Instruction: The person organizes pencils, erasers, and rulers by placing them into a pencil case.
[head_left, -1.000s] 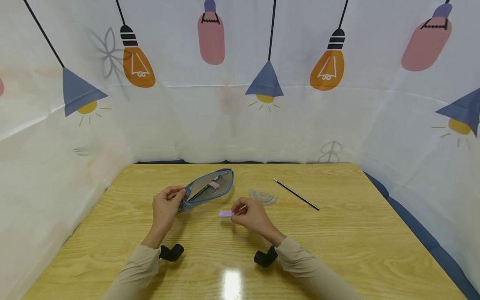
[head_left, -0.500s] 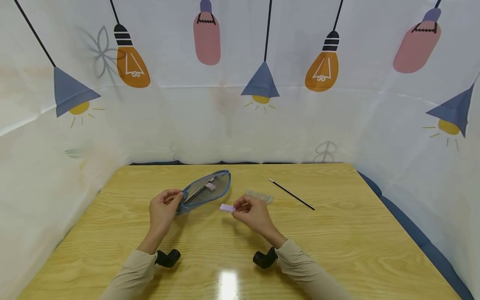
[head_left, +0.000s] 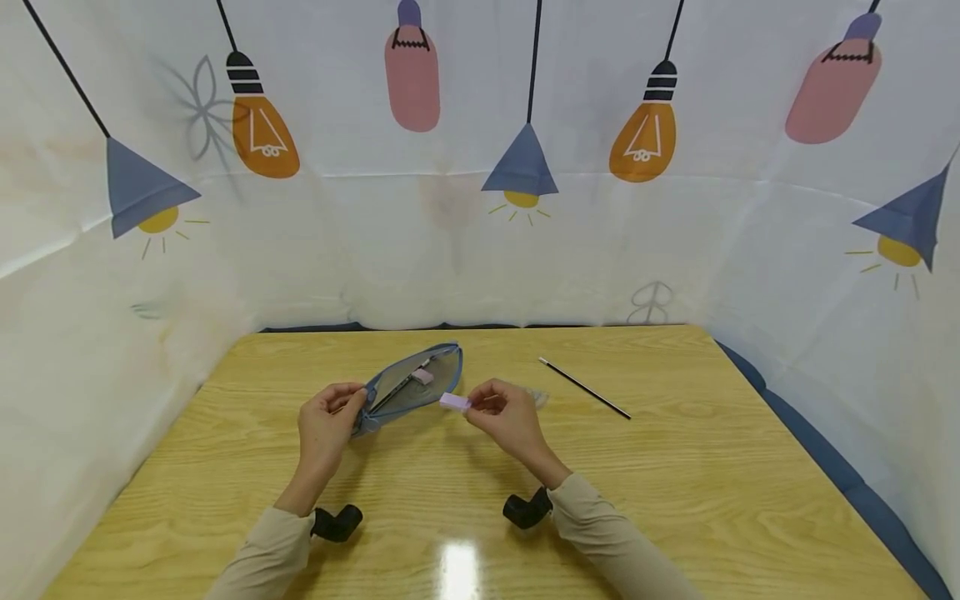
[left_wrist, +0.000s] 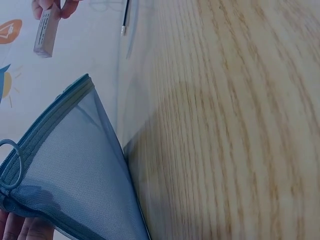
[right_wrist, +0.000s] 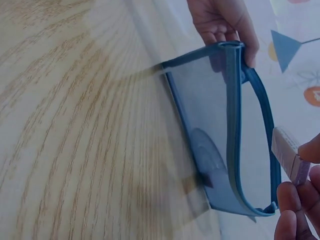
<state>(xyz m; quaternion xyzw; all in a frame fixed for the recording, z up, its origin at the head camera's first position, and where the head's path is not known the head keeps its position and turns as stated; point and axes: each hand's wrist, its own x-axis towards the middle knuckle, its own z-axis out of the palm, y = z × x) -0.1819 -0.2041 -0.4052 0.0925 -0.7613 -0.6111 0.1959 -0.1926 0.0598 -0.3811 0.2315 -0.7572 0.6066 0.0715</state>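
Note:
My left hand point(head_left: 322, 425) grips the near left end of a blue mesh zip pouch point(head_left: 390, 416), its zipper side spread open. Inside lie a pencil point(head_left: 393, 393) and a pinkish eraser point(head_left: 422, 377). Through the mesh, the right wrist view also shows a curved clear item point(right_wrist: 207, 150), its kind unclear. Between thumb and fingers, my right hand point(head_left: 513, 421) pinches a lilac eraser point(head_left: 453, 402) by one end. It is above the table, close to the right end of the pouch's mouth. Behind that hand, a clear protractor point(head_left: 539, 397) is mostly hidden.
A dark pencil with a light end point(head_left: 585, 387) lies on the wooden table point(head_left: 675, 500), right of the right hand. A white curtain point(head_left: 465, 250) printed with lamps hangs behind the table and along both sides. Black camera mounts point(head_left: 337, 523) stick out from the wrists.
The right hand has raised the lilac eraser off the table area and brought it up toward the pouch opening, now covering more of the protractor. The left hand keeps its hold with little movement.

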